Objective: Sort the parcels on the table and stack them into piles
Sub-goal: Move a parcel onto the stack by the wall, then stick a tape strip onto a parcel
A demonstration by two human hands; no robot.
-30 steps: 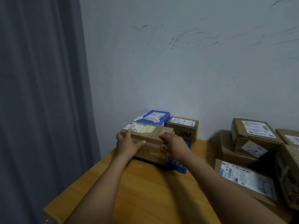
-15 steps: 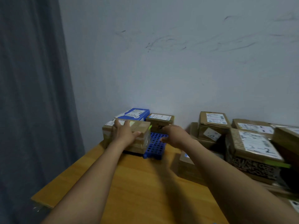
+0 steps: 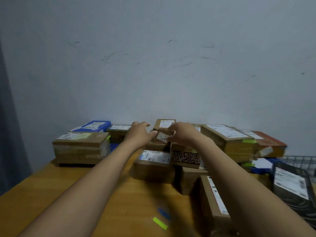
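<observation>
Wooden desk (image 3: 51,202): carries the parcels (image 3: 227,139), heaped from centre to right of frame.
Small box (image 3: 162,137): centre, by the wall; best taken by both sides and lifted straight up.
Left hand (image 3: 139,134), right hand (image 3: 183,133): flank it, fingers apart, gripping nothing.
Writing: white lettering on the patterned box (image 3: 185,157), unreadable; shipping labels blurred.

i count at least ten brown cardboard parcels (image 3: 80,147) on the wooden counter (image 3: 51,194); the ones behind hide each other. there is one flat blue parcel (image 3: 92,126) and one black plastic bag parcel (image 3: 290,183). also one green tape strip (image 3: 159,223), one blue tape strip (image 3: 164,213), one grey wire basket (image 3: 301,161).
</observation>
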